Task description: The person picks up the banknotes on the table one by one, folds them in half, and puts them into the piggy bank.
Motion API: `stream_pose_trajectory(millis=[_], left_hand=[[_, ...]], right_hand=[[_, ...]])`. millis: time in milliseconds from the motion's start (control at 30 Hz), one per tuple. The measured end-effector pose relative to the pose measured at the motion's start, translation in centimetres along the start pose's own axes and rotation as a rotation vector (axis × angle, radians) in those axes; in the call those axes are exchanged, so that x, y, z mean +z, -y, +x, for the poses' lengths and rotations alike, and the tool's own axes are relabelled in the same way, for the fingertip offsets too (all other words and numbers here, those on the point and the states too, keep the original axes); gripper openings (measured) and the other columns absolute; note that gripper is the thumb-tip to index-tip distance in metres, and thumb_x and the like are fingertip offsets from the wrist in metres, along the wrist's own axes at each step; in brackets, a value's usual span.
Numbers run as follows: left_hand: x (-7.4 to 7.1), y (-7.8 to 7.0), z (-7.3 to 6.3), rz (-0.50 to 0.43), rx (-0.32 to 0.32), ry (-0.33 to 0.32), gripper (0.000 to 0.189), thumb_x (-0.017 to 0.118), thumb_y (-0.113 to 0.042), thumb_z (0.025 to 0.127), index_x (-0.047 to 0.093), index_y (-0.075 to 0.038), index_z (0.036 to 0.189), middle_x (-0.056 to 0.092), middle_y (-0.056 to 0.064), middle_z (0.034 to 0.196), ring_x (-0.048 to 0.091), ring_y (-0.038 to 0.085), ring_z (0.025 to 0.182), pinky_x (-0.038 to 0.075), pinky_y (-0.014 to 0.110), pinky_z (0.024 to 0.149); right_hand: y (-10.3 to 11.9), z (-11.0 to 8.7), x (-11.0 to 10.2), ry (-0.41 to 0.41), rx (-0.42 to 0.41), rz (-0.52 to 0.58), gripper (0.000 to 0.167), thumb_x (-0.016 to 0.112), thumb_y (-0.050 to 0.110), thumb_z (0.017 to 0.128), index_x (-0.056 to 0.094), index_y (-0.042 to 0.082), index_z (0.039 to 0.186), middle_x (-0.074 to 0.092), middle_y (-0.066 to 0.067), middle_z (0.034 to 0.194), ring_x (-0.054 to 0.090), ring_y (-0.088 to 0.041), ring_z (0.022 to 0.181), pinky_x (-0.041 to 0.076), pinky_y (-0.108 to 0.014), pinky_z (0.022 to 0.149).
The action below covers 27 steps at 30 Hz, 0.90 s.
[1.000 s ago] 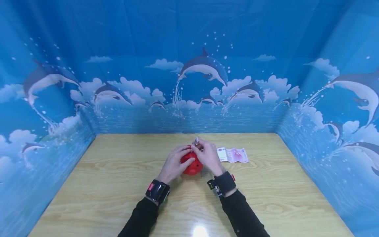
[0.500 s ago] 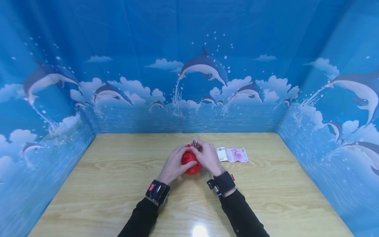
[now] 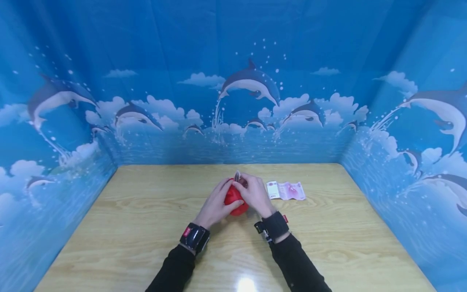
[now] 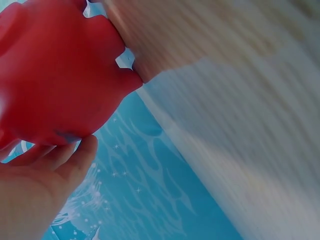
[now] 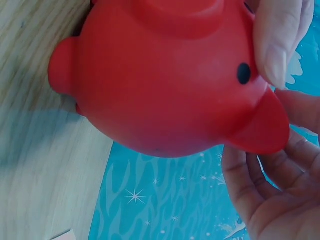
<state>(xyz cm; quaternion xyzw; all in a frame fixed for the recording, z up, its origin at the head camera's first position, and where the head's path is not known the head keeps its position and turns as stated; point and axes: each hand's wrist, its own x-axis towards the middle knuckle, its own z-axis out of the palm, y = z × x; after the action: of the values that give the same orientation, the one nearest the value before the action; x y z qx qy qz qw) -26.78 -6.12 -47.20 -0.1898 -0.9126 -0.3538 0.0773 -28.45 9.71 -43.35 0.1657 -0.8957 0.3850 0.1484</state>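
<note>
A red piggy bank [image 3: 233,196] stands on the table between both hands in the head view. My left hand [image 3: 214,205] holds it from the left, thumb across its front and fingers over its top. In the left wrist view its fingers [image 4: 80,160] lie against the red body. Above the top of the piggy bank, my right hand [image 3: 254,194] pinches a small folded banknote [image 3: 238,176] that sticks up past the fingertips. The right wrist view shows the piggy bank's black eye and ear, with right-hand fingers [image 5: 237,172] beside the ear; the banknote's lower end is hidden.
Flat on the wooden table [image 3: 328,235], right of the hands, lies a pink and white banknote [image 3: 288,190]. A blue curtain [image 3: 175,142] printed with dolphins encloses the table's back and sides.
My right hand and the folded banknote have shifted slightly left and down over the piggy bank. The left hand's grip has moved a little, and the flat banknote lies as before.
</note>
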Motion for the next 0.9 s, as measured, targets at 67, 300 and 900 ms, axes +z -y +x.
stream_pose_trajectory(millis=[67, 300, 900], left_hand=[[0.0, 0.0, 0.0, -0.019, -0.013, 0.009, 0.079, 0.069, -0.053, 0.087, 0.037, -0.021, 0.152, 0.037, 0.007, 0.155, 0.047, 0.027, 0.133, 0.052, 0.044, 0.098], [-0.3, 0.1, 0.2, -0.139, -0.1, 0.058, 0.084, 0.071, -0.055, 0.084, 0.035, -0.025, 0.153, 0.037, 0.008, 0.154, 0.051, 0.029, 0.128, 0.054, 0.047, 0.094], [-0.2, 1.0, 0.7, -0.235, -0.154, 0.125, 0.092, 0.07, -0.063, 0.079, 0.028, -0.029, 0.154, 0.037, 0.008, 0.152, 0.051, 0.028, 0.126, 0.052, 0.047, 0.097]], right_hand=[[0.0, 0.0, 0.0, -0.001, 0.005, 0.002, 0.019, 0.068, 0.024, 0.093, 0.073, 0.011, 0.106, 0.072, 0.0, 0.079, 0.064, -0.01, 0.071, 0.053, -0.028, 0.064], [0.0, 0.0, 0.2, 0.004, 0.019, 0.0, 0.019, 0.068, 0.023, 0.093, 0.073, 0.011, 0.106, 0.071, 0.0, 0.08, 0.062, -0.01, 0.071, 0.052, -0.027, 0.064], [-0.1, 0.1, 0.6, 0.038, -0.009, -0.026, 0.008, 0.07, 0.02, 0.092, 0.07, 0.012, 0.09, 0.06, 0.002, 0.075, 0.053, -0.009, 0.069, 0.046, -0.023, 0.06]])
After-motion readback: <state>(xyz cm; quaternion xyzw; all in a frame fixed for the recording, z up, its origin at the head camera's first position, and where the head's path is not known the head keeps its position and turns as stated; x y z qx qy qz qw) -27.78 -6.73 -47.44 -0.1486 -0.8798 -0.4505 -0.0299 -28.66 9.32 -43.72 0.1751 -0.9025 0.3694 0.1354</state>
